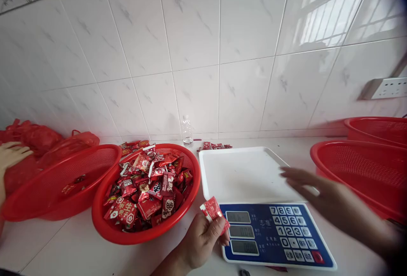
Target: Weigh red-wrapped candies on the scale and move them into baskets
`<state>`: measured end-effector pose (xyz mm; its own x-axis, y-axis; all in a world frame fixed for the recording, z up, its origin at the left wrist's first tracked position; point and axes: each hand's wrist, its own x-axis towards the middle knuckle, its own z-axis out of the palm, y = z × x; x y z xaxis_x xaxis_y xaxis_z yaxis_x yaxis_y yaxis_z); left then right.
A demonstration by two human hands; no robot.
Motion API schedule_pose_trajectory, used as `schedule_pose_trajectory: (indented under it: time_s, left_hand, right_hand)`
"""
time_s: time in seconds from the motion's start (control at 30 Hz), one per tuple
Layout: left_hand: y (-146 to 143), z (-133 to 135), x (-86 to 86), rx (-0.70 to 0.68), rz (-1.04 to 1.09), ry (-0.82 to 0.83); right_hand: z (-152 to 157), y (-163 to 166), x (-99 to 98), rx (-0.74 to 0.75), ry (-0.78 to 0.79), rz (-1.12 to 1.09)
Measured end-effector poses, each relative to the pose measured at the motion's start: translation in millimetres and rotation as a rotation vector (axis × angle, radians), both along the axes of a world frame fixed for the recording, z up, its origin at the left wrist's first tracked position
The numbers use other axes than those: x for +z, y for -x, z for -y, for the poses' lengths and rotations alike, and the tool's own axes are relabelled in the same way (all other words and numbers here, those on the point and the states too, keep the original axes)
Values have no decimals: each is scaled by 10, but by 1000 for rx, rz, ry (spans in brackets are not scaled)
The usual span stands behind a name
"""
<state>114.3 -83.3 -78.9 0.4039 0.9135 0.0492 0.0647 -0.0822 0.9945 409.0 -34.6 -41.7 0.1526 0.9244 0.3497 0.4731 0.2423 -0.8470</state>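
Our left hand (200,242) pinches a red packet (213,211) upright at the scale's (276,235) near-left corner, just left of its white tray (244,174). Our right hand (314,191) hovers over the tray's right edge, fingers spread, holding nothing (basket of sweets (146,191) further left).

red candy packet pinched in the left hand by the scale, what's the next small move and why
Probably set the small red foil packet, pinched in the left hand, onto the white scale tray: the tray is bare and close, while the right hand hovers open over its edge.
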Motion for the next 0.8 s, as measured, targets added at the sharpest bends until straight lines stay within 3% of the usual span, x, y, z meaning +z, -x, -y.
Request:
schedule_pose_trajectory:
  time_s: [0.1,0.17,0.27,0.4,0.53,0.7,0.8]
  left_hand:
    - [-68,46,48,-95,-84,-14]
    - [-105,73,85,-144,-97,-42]
    - [-106,117,181,-123,-122,-51]
    - [34,203,432,-44,-298,-60]
    - [293,177,738,85,-588,-252]
    - [606,-243,900,250,-768,-391]
    - [672,-526,865,114,-1000,-311]
  right_hand:
    - [323,743,125,445,86,120]
    - [454,1063,218,705,103,171]
    - [445,1271,338,850,70,199]
    - [163,1247,387,725,-2,146]
    - [-135,1110,324,477,-55,161]
    - [-172,944,370,329,-206,350]
    - [-33,870,489,340,-214,399]
